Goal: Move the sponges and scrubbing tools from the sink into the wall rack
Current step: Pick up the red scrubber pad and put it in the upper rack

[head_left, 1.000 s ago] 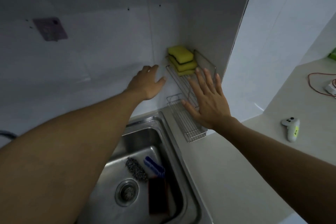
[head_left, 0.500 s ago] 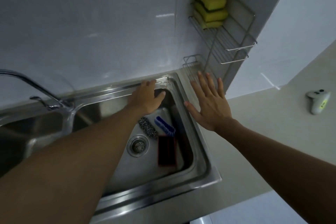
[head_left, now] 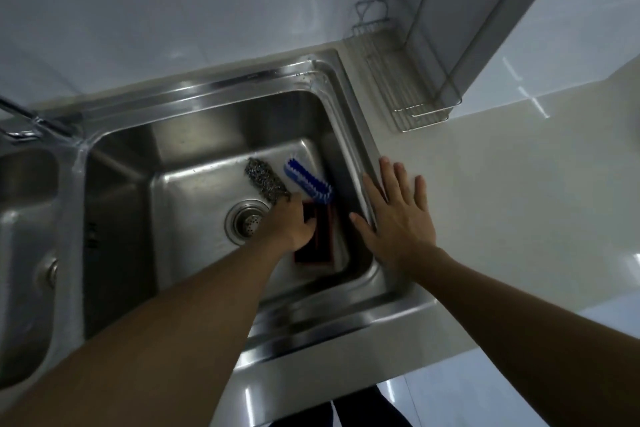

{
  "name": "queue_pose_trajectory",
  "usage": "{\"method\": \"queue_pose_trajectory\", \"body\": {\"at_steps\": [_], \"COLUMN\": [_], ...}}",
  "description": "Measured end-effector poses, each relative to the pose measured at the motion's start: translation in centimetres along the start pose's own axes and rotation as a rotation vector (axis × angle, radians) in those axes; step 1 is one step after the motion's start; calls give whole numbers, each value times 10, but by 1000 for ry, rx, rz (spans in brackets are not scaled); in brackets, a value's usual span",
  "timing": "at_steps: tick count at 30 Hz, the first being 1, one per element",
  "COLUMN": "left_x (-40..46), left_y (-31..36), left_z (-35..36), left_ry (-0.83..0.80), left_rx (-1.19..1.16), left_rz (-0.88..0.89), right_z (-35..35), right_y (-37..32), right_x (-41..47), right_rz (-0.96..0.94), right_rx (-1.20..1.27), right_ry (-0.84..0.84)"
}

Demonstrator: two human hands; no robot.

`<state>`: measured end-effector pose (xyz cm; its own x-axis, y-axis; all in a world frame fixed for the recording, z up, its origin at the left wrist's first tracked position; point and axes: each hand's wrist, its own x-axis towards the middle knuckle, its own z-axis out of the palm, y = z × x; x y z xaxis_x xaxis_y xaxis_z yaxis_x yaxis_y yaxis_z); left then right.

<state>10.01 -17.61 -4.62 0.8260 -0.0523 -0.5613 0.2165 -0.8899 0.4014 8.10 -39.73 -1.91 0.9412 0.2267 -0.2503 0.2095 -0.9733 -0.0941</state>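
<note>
In the steel sink (head_left: 194,107) lie a grey steel-wool scrubber (head_left: 265,183), a blue-and-white brush (head_left: 307,179) and a dark red sponge (head_left: 322,236). My left hand (head_left: 291,224) reaches down into the basin and rests on the red sponge, fingers curling over its left edge; a firm grip is not clear. My right hand (head_left: 398,215) is spread flat, fingers apart, over the sink's right rim and the counter, holding nothing. The wire wall rack (head_left: 426,90) stands in the corner at the upper right; only its lower shelf and part of the upper one show.
A tap (head_left: 24,121) crosses the left edge above a second basin (head_left: 24,253). The drain (head_left: 247,222) sits left of my left hand. A pale counter (head_left: 519,201) extends to the right. Tiled walls rise behind the sink and rack.
The view has tilted down, so the yellow sponges on the upper shelf have left the frame. My left hand dropped from the sink's back rim onto the red sponge. My right hand stayed spread by the rim.
</note>
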Motion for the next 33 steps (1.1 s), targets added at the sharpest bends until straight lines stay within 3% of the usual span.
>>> {"method": "queue_pose_trajectory", "body": {"at_steps": [9,16,25,33], "left_x": [39,43,2,-36], "left_y": [-5,-6,-14,18], "left_z": [67,70,15,-72], "left_ry": [-58,-57,4,202], "left_rx": [-39,-11,22,-46], "left_rz": [-60,-60,-1,106], "right_z": [10,9,0,-61], "right_y": [-2,-2,0,-4], "right_x": [3,3,-2,-17], "right_rz": [38,41,15,-14], "right_rx": [5,22,63,66], "right_ry": [82,89,-1,192]}}
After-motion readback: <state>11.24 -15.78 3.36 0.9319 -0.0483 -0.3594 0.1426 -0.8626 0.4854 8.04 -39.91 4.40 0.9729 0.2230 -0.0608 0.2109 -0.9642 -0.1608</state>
